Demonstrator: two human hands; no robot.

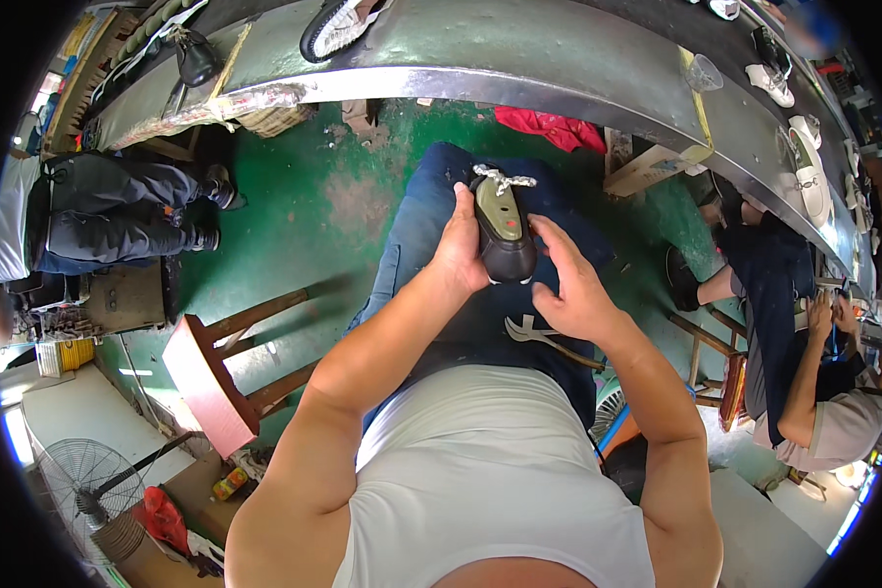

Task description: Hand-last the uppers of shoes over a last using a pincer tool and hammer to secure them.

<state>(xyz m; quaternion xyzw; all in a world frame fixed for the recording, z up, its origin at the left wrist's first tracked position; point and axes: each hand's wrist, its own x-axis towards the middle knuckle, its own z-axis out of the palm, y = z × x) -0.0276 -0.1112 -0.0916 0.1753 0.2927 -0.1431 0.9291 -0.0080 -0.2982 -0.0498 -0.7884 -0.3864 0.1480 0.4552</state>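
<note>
The last point(501, 218), green on top with black material point(508, 263) around it and a cord point(505, 180) tied at its far end, is held up over the lap point(416, 211), short of the bench point(519, 39) and its near edge. The left hand point(458, 245) grips its left side, thumb up along it; the right hand point(578, 294) is half-spread at the right side, and whether its fingertips touch cannot be told. The step in hand looks like turning or checking the black material; the next move probably calls for a steady left grip while the right closes on it. A hammer point(529, 331) lies across the lap's near edge, within easy reach.
</note>
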